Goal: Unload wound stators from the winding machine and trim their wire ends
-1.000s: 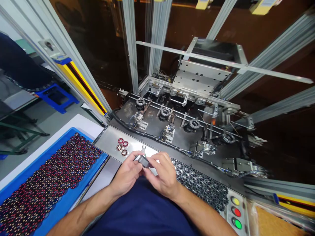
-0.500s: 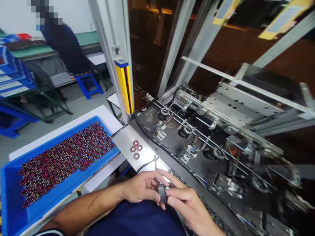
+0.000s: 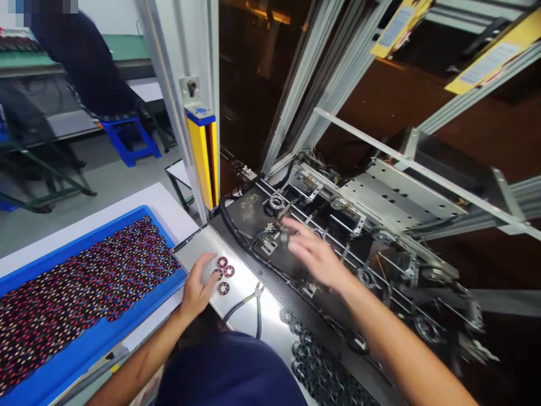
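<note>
My left hand is over the metal shelf, thumb and fingers apart. Its fingertips are beside several small round red-and-dark wound cores; whether the thumb touches the nearest one I cannot tell. Out over the machine bed, my right hand has a small dark ring part at its fingertips, blurred and partly covered. This part is close to a clamp-like fixture and below a round holder. Cutting pliers with dark handles lie on the shelf between my arms.
A blue tray full of similar cores stands at left. Many black ring parts lie along the shelf's near right end. Rods and more ring holders run rightwards across the machine. A yellow-and-black post rises at its corner; a person sits behind.
My hands, together around a dark ring before, have parted. The left moved left to the cores; the right reached forward over the machine with the ring part. The view shifted right.
</note>
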`<move>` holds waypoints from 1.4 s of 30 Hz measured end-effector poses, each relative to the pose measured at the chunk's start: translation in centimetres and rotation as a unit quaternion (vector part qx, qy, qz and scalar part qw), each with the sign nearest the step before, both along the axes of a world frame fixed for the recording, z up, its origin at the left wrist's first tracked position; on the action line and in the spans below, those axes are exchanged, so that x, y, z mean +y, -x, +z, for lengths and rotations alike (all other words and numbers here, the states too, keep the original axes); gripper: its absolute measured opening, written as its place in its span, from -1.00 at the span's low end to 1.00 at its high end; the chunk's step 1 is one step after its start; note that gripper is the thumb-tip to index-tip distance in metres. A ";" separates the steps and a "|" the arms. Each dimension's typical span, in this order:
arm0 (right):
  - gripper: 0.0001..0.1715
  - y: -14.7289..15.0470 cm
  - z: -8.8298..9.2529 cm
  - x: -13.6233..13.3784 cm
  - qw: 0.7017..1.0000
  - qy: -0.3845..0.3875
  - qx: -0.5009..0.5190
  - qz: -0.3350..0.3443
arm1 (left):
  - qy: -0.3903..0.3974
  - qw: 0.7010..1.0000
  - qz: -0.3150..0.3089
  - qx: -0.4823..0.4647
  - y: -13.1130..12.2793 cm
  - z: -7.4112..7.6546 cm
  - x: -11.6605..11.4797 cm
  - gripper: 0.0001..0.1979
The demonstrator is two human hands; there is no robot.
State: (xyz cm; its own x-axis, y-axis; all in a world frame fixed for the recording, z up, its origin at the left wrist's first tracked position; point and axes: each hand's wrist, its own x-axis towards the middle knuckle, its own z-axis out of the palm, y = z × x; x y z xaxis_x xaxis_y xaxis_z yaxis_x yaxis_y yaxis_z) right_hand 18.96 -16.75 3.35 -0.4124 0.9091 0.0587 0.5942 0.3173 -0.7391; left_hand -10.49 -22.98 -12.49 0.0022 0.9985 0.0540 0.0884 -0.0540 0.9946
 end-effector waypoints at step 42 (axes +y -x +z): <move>-0.36 -3.2 -8.5 13.5 0.946 -0.062 -0.316 0.035 | -0.038 0.993 0.044 0.106 -0.7 -5.7 1.4 -0.45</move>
